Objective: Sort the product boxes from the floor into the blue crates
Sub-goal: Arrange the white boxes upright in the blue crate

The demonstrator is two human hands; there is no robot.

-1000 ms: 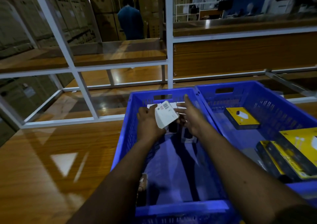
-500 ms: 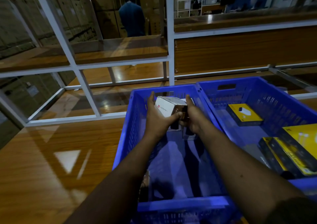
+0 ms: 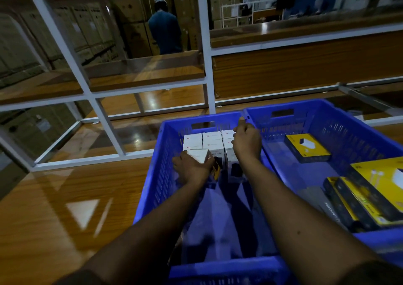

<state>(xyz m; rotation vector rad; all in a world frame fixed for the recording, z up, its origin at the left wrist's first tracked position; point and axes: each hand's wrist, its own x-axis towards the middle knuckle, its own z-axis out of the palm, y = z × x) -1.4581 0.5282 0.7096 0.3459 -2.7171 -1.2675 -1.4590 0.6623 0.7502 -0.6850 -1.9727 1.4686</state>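
White product boxes (image 3: 212, 141) pack the far end of the left blue crate (image 3: 160, 175), at the frame's centre; both hands (image 3: 192, 167) crowd that end. The crate's near floor, lower centre, lies open. At right, yellow-and-black boxes (image 3: 370, 195) fill the right blue crate's (image 3: 349, 127) near corner; its middle floor is bare.

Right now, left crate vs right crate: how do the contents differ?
The left crate holds small white boxes packed upright against its far wall; the right crate holds yellow-and-black boxes lying flat and scattered. Both hands are in the left crate, the left hand gripping a white box; nobody touches the right crate's load. Both are the same blue slotted crates.
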